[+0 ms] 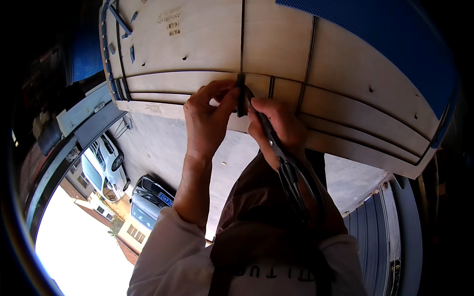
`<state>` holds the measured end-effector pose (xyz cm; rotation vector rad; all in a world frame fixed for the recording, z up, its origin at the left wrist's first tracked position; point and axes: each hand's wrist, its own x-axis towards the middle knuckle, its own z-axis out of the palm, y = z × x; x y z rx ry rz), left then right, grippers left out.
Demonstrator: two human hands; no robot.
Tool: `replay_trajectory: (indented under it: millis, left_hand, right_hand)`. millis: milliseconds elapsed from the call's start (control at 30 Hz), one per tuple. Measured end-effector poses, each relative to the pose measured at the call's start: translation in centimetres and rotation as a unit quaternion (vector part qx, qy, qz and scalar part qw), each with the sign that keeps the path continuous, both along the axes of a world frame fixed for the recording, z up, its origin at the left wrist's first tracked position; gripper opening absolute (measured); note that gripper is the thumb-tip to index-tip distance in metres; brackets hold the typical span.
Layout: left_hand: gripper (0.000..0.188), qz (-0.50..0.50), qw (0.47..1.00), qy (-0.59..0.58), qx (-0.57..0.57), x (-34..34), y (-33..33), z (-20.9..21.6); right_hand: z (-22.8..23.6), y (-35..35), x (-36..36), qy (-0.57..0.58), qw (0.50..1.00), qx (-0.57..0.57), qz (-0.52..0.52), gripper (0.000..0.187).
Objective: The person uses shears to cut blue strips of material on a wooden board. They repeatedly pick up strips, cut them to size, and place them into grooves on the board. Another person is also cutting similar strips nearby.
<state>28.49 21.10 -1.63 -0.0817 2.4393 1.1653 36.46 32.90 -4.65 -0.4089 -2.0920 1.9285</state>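
My left hand (205, 116) pinches a black strip (241, 84) at the slotted wooden board (207, 44); right hand (284, 121) grips a dark pliers-like tool (269, 133).

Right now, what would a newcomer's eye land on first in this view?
Probably the hands at the centre: the left hand has its fingers at a dark strip, while the right hand grips a tool. Next, the blue sheet at upper right, lying over the pale board. Then the white car and dark car at lower left.
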Motion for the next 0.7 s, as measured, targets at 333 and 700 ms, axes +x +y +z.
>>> replay_trajectory:
  millis: [333,700]
  left_hand:
    - [0.014,0.024,1.000,0.011,-0.013,0.3,0.1,-0.1]
    - [0.013,0.020,1.000,0.024,0.002,0.4,0.0,-0.3]
  right_hand:
    - [-0.6,-0.2,-0.1,0.045,0.996,0.083,-0.005,0.033]
    - [-1.1,-0.4,-0.3,0.073,0.992,0.104,-0.007,0.036]
